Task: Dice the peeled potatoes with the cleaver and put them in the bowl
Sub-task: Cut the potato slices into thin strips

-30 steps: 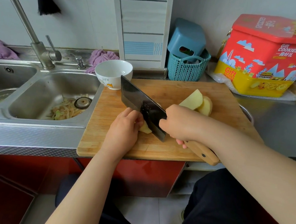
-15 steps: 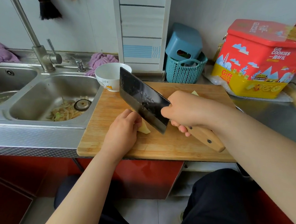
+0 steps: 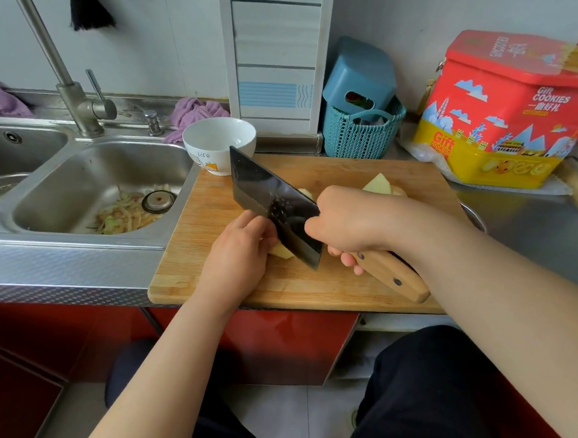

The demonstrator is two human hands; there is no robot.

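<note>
A wooden cutting board point(image 3: 310, 288) lies on the counter beside the sink. My left hand point(image 3: 241, 249) holds a pale potato piece point(image 3: 282, 251) down on the board, fingers curled over it. My right hand point(image 3: 349, 223) grips the wooden handle of a dark cleaver point(image 3: 275, 204), whose blade stands against the potato piece right next to my left fingers. More peeled potato chunks point(image 3: 380, 185) lie at the board's far side, partly hidden behind my right hand. A white bowl point(image 3: 217, 142) stands at the board's far left corner; its inside looks bare.
A steel sink point(image 3: 78, 183) with potato peelings lies left of the board, with a tap point(image 3: 77, 101) behind it. A teal basket point(image 3: 358, 134) and a red and yellow cookie tin point(image 3: 507, 111) stand at the back right. A metal rim point(image 3: 474, 219) shows beyond the board's right edge.
The cleaver rose off the potato half a second ago and has come down again beside my left fingers. My left hand stays on the potato piece.
</note>
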